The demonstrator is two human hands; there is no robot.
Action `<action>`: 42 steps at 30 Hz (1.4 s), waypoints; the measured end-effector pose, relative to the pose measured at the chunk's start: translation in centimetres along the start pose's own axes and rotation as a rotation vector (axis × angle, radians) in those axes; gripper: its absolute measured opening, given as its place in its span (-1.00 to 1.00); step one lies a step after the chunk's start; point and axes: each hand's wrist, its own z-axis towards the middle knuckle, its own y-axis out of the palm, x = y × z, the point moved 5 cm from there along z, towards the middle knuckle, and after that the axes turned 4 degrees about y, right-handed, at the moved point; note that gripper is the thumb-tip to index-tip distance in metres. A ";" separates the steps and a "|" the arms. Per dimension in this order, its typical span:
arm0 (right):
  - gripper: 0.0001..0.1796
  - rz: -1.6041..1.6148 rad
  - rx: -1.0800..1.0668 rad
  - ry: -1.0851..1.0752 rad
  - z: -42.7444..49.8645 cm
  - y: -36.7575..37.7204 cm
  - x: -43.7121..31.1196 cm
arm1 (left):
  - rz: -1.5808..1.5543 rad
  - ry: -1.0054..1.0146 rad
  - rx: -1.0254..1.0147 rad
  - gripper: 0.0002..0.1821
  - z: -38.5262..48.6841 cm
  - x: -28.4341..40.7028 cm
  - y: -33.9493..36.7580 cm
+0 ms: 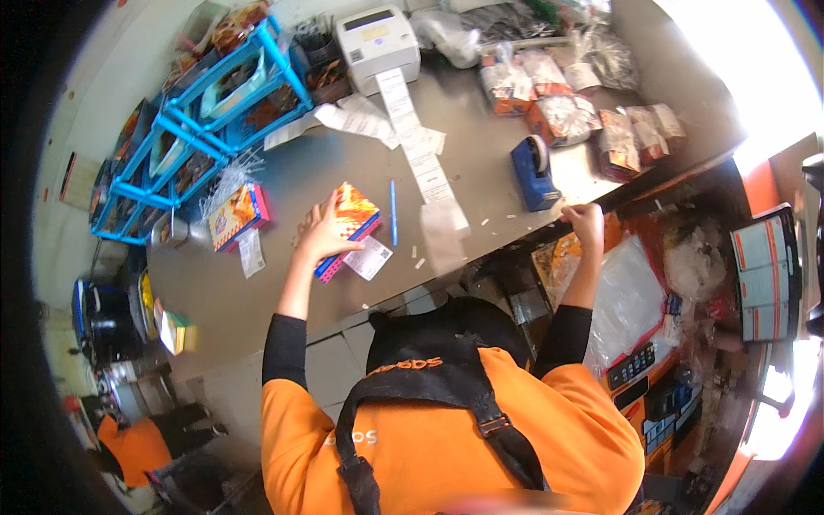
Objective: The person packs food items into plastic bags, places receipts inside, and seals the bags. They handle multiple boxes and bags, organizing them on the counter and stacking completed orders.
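Observation:
My left hand (319,233) lies on a printed cardboard food box (354,205), with thumb and fingers spread across it. A white printed slip (370,259) sticks out from under the thumb beside the box. At the right, my right hand (584,222) is near the counter's edge, fingers curled together close to the blue tape dispenser (533,177); whether a piece of tape is between the fingertips cannot be seen. A blue pen (393,212) lies right of the box. Another printed box (237,217) with a slip (252,252) stands further left.
A white label printer (377,44) feeds a long paper strip (412,138) across the metal counter (309,161). Blue plastic racks (212,122) stand at the left. Several bagged boxes (563,119) sit at the back right. Below are a plastic-covered shelf (627,290) and a screen (764,277).

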 end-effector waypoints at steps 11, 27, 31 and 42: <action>-0.83 0.902 0.065 0.307 -1.2 9.8 5.7 | 0.138 0.137 0.476 0.17 -8.0 1.4 -3.2; -0.49 1.031 -0.628 0.410 -13.9 28.1 -19.0 | 0.342 0.115 0.488 -0.24 -11.0 -0.4 0.1; -0.41 0.917 -0.375 0.141 -12.2 29.8 -20.9 | 0.496 0.146 0.504 -0.22 -11.4 -0.6 -0.2; -0.35 0.029 -0.211 -0.335 -11.4 26.7 -21.3 | 0.317 0.348 0.101 -0.08 -12.0 -2.8 2.0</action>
